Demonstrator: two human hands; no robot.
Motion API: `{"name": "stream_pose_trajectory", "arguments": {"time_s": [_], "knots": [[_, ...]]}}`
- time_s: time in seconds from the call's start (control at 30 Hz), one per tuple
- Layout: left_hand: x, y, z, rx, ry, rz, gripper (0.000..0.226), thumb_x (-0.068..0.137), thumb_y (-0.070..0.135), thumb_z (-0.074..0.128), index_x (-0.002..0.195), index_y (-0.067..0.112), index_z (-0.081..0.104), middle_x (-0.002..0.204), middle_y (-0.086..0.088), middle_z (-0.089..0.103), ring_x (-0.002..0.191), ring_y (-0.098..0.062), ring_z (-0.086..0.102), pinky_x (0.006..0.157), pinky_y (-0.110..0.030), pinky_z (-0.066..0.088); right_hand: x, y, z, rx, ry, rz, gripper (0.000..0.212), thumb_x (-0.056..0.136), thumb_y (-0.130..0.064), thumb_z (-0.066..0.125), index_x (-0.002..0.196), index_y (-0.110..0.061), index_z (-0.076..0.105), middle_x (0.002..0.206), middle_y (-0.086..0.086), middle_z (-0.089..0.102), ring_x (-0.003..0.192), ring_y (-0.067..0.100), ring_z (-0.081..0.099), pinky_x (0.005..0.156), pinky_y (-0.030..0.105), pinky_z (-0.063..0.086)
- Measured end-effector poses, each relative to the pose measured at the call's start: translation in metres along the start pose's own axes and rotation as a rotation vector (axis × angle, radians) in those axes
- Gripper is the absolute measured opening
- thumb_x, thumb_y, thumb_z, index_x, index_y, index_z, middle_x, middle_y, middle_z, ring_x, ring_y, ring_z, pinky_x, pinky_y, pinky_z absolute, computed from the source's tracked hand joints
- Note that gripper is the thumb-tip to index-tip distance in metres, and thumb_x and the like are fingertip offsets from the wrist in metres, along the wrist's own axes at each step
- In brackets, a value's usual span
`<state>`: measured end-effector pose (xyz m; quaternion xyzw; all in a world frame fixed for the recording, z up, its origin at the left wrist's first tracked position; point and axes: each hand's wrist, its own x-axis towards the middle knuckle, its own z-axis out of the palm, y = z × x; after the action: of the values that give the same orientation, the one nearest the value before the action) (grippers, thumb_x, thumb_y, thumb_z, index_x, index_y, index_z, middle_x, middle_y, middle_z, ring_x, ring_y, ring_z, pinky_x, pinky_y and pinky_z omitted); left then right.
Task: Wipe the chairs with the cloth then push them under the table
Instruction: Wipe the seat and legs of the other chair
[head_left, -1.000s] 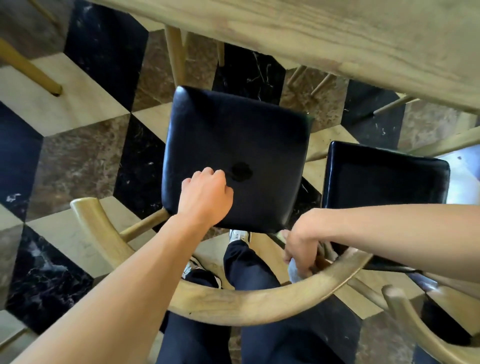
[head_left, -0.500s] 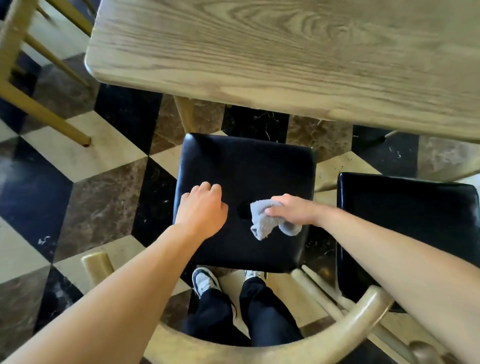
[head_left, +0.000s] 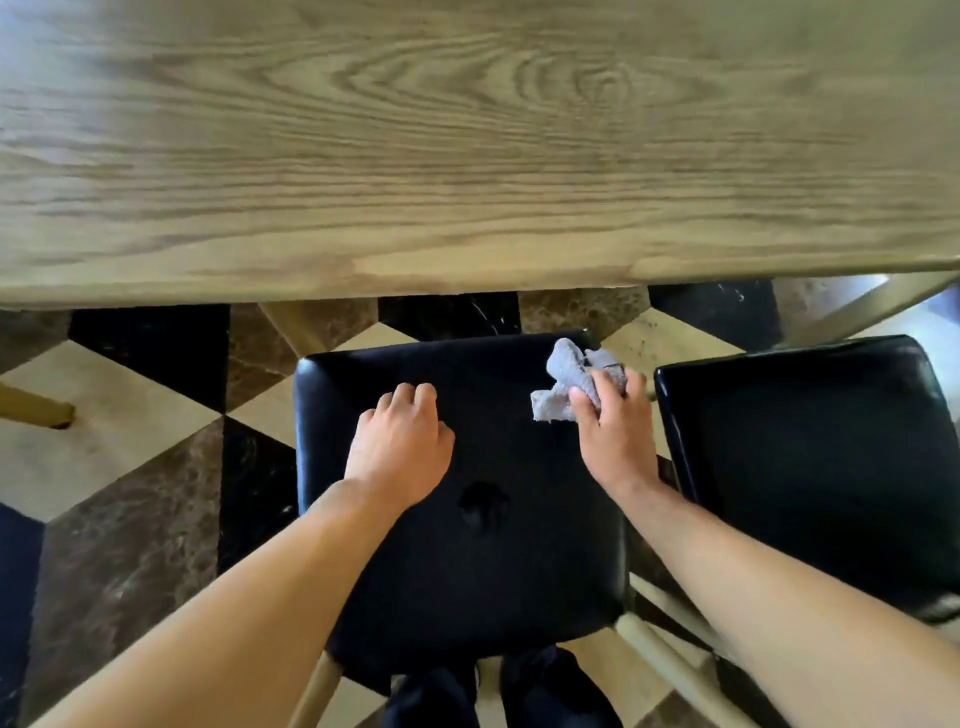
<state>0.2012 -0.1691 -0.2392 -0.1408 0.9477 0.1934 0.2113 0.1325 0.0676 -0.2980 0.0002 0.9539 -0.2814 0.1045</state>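
Gripping a crumpled grey cloth (head_left: 574, 382), the right hand (head_left: 615, 434) presses it at the black chair seat's (head_left: 483, 571) far right corner. The left hand (head_left: 402, 447) rests empty, fingers curled, on the seat.

Two chairs (head_left: 467, 519) (head_left: 810, 467), one cloth (head_left: 571, 384), one table (head_left: 467, 156)

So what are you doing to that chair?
A person is wiping the black padded chair seat. The right hand presses a crumpled grey cloth at the seat's far right corner, and the left hand rests on the seat. The chair is not yet under the light wooden table.
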Motion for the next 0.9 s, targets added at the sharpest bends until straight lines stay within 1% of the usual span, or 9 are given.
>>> {"name": "stream_pose_trajectory", "arguments": {"time_s": [0.13,0.23,0.33,0.4,0.5,0.6,0.73,0.83,0.9], "knots": [[0.035,-0.013,0.02,0.065,0.017,0.034,0.035,0.098,0.031,0.044,0.127,0.014,0.051,0.124,-0.006,0.054,0.116,-0.028,0.05,0.097,-0.041,0.04,0.016,0.017,0.034,-0.179,-0.109,0.071,0.045,0.105,-0.037,0.048,0.145,-0.017,0.054,0.157,0.017,0.035,0.14,0.04,0.036,0.119,0.055,0.027],[0.057,-0.026,0.037,0.137,0.046,0.048,0.039,0.096,0.03,0.045,0.131,0.014,0.051,0.131,-0.008,0.05,0.124,-0.029,0.044,0.101,-0.042,0.038,0.04,0.02,0.059,-0.27,-0.033,0.095,0.046,0.104,-0.046,0.044,0.147,-0.031,0.052,0.163,0.009,0.03,0.143,0.037,0.034,0.12,0.054,0.024],[0.066,-0.038,0.045,0.179,0.073,0.058,0.045,0.093,0.027,0.049,0.136,0.014,0.05,0.149,-0.014,0.038,0.144,-0.03,0.025,0.111,-0.043,0.031,0.071,0.017,0.067,-0.259,0.045,0.161,0.047,0.101,-0.053,0.039,0.141,-0.034,0.055,0.16,0.003,0.034,0.136,0.036,0.041,0.112,0.055,0.031],[0.067,-0.05,0.053,0.182,0.068,0.049,0.048,0.093,0.027,0.049,0.14,0.016,0.047,0.157,-0.017,0.028,0.15,-0.029,0.014,0.116,-0.043,0.025,0.096,0.017,0.07,-0.252,0.047,0.188,0.049,0.098,-0.054,0.035,0.136,-0.032,0.057,0.153,0.003,0.04,0.128,0.037,0.048,0.106,0.053,0.037],[0.058,-0.067,0.059,0.181,0.066,0.03,0.053,0.093,0.029,0.048,0.144,0.017,0.042,0.16,-0.018,0.024,0.15,-0.031,0.014,0.117,-0.044,0.022,0.128,0.017,0.064,-0.254,-0.012,0.203,0.052,0.096,-0.056,0.035,0.133,-0.028,0.058,0.142,0.008,0.047,0.121,0.039,0.053,0.101,0.049,0.041],[0.05,-0.091,0.055,0.183,0.061,0.004,0.059,0.093,0.03,0.048,0.15,0.018,0.037,0.16,-0.017,0.025,0.15,-0.031,0.017,0.117,-0.045,0.024,0.137,0.006,0.067,-0.364,-0.068,0.189,0.05,0.097,-0.055,0.037,0.13,-0.026,0.061,0.137,0.014,0.05,0.118,0.042,0.054,0.1,0.048,0.041],[0.043,-0.124,0.048,0.169,0.039,-0.001,0.065,0.093,0.03,0.049,0.155,0.022,0.03,0.163,-0.016,0.02,0.151,-0.029,0.015,0.116,-0.043,0.026,0.126,-0.04,0.095,-0.496,-0.068,-0.01,0.043,0.098,-0.049,0.037,0.11,-0.022,0.068,0.122,0.015,0.064,0.113,0.04,0.057,0.105,0.048,0.035],[0.039,-0.136,0.045,0.144,0.006,-0.013,0.068,0.093,0.029,0.05,0.156,0.021,0.027,0.164,-0.017,0.017,0.152,-0.03,0.015,0.116,-0.042,0.029,0.105,-0.098,0.139,-0.471,-0.141,-0.186,0.041,0.1,-0.043,0.035,0.106,-0.02,0.069,0.112,0.014,0.069,0.105,0.037,0.063,0.101,0.046,0.037],[0.039,-0.146,0.041,0.113,-0.003,-0.061,0.066,0.091,0.027,0.051,0.153,0.017,0.032,0.162,-0.018,0.021,0.15,-0.03,0.02,0.112,-0.042,0.035,0.085,-0.144,0.174,-0.436,-0.178,-0.274,0.039,0.099,-0.044,0.038,0.106,-0.022,0.07,0.109,0.011,0.07,0.102,0.036,0.064,0.097,0.045,0.039]]}}
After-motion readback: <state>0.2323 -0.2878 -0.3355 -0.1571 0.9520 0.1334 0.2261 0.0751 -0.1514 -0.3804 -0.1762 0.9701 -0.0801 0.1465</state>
